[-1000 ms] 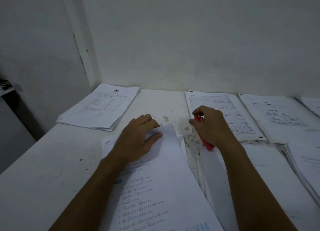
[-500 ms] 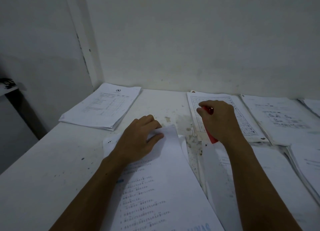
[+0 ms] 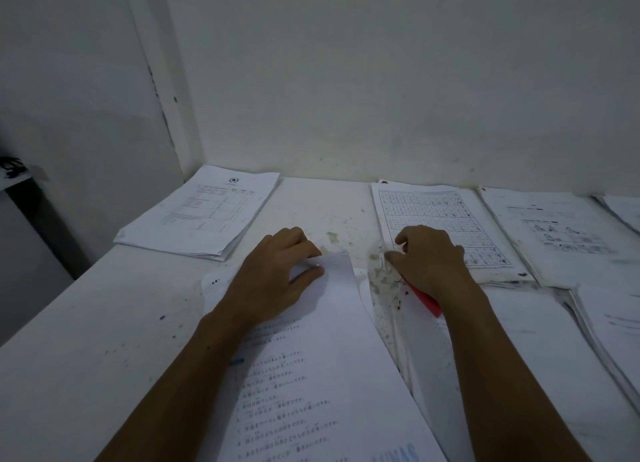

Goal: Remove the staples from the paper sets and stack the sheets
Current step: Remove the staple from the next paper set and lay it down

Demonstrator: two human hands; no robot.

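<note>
A white printed paper set (image 3: 311, 375) is pinned to the table under the left hand (image 3: 273, 281), its top corner pinched between thumb and curled fingers. A red plastic staple remover (image 3: 424, 298) is gripped in the right hand (image 3: 429, 264), just beside that corner. Staple removal appears in hand; next, the remover's tip must be brought onto the staple, which cannot be made out.

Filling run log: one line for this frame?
left hand: pinching white printed sheet | right hand: holding red staple remover | stage: between staples
</note>
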